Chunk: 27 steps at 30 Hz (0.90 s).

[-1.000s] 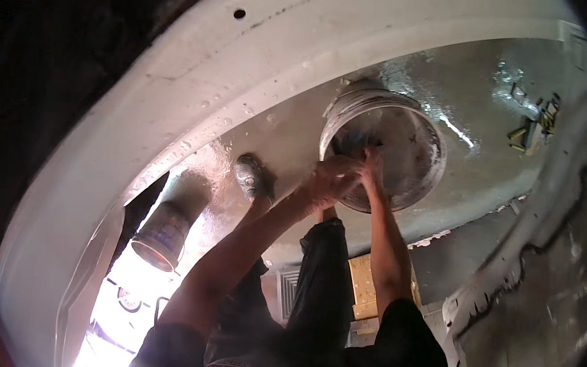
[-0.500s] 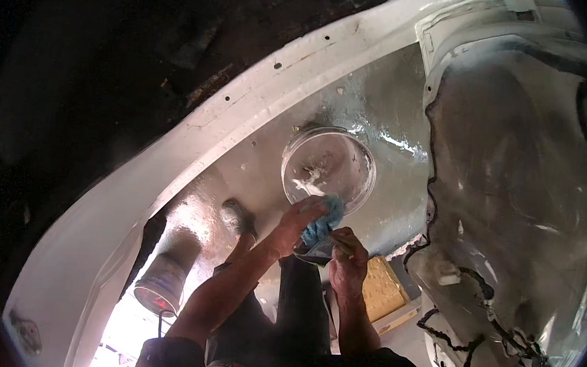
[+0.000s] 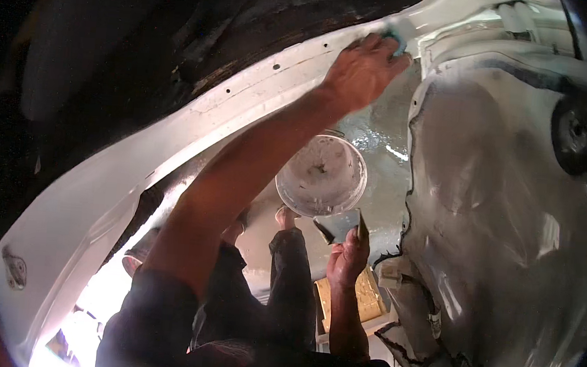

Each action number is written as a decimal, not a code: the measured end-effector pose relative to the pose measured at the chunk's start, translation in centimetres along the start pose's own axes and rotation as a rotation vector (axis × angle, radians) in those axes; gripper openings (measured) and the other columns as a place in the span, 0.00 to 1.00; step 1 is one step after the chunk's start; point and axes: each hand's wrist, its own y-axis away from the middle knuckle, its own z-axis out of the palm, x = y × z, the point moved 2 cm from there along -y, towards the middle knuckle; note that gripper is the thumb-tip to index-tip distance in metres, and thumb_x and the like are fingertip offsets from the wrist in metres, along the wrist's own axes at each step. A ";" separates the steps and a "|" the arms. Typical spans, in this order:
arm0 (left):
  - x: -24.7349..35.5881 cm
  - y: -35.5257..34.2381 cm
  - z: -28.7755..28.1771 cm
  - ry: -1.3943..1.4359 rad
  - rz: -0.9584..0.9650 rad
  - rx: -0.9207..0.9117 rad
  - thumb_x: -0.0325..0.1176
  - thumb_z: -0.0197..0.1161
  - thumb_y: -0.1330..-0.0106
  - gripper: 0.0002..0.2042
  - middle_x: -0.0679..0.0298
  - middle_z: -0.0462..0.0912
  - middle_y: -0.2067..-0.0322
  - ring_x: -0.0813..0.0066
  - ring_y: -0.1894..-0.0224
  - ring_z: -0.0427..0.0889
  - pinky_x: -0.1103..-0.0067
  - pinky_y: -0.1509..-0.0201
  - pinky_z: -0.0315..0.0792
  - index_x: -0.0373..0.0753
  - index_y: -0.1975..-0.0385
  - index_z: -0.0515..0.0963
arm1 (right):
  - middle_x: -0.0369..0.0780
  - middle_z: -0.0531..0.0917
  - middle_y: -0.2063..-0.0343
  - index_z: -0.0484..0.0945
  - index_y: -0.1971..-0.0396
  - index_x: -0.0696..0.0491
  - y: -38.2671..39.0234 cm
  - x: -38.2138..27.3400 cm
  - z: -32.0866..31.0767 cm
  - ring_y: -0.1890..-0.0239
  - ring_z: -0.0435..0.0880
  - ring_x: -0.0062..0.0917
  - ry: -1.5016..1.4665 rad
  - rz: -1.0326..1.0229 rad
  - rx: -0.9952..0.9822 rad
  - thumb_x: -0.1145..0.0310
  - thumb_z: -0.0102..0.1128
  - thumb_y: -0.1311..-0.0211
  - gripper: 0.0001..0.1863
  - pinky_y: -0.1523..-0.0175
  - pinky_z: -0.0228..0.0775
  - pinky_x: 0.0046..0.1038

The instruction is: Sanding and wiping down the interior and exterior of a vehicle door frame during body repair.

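Note:
My left hand [image 3: 361, 71] is raised to the upper edge of a curved white body panel [image 3: 173, 139] and presses a small blue pad [image 3: 396, 37] against it; most of the pad is hidden under the fingers. My right hand [image 3: 346, 260] sits lower, near my knees, and grips a dark grey abrasive sheet [image 3: 337, 225] by its edge. A white bucket [image 3: 322, 175] smeared with grey residue stands on the wet floor [image 3: 380, 132] just beyond the right hand.
A large grey primed body shell [image 3: 499, 200] fills the right side, with a round black part [image 3: 576, 133] on it and loose wires low down. My bare foot [image 3: 286, 217] rests beside the bucket. A yellow board [image 3: 364, 296] lies under my right forearm. Another container [image 3: 137, 257] stands at lower left.
Both hands were together at the bucket. My left hand has now gone up to the white panel with the blue pad, and the right hand has drawn back holding the grey sheet.

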 end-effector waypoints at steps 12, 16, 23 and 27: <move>-6.8 18.0 -10.9 -0.393 -0.189 -0.278 0.27 0.61 0.42 0.29 0.52 0.76 0.45 0.51 0.48 0.76 0.60 0.44 0.77 0.47 0.36 0.75 | 0.46 0.81 0.41 0.71 0.33 0.58 -9.5 -9.5 15.0 0.39 0.79 0.33 0.671 -0.612 -0.159 0.70 0.58 0.26 0.24 0.34 0.69 0.33; -7.7 26.3 -15.0 -0.442 -0.333 -0.348 0.24 0.62 0.43 0.31 0.51 0.76 0.44 0.48 0.50 0.77 0.55 0.46 0.77 0.50 0.35 0.76 | 0.51 0.81 0.42 0.72 0.32 0.54 -14.5 -10.5 20.1 0.38 0.79 0.46 0.942 -0.905 0.001 0.75 0.52 0.26 0.24 0.29 0.66 0.41; -10.4 26.7 -17.1 -0.389 -0.174 -0.255 0.34 0.66 0.45 0.26 0.54 0.76 0.54 0.51 0.57 0.77 0.57 0.53 0.76 0.47 0.42 0.81 | 0.51 0.71 0.32 0.66 0.30 0.59 -12.9 -4.3 27.3 0.32 0.71 0.51 1.414 -1.326 -0.193 0.78 0.54 0.41 0.35 0.25 0.61 0.48; -10.0 25.6 -16.3 -0.299 -0.207 -0.258 0.32 0.66 0.42 0.24 0.50 0.77 0.55 0.47 0.58 0.76 0.55 0.54 0.76 0.44 0.42 0.81 | 0.55 0.70 0.32 0.65 0.29 0.57 -19.8 -7.1 25.0 0.35 0.71 0.54 1.377 -1.508 0.001 0.76 0.54 0.40 0.35 0.31 0.68 0.49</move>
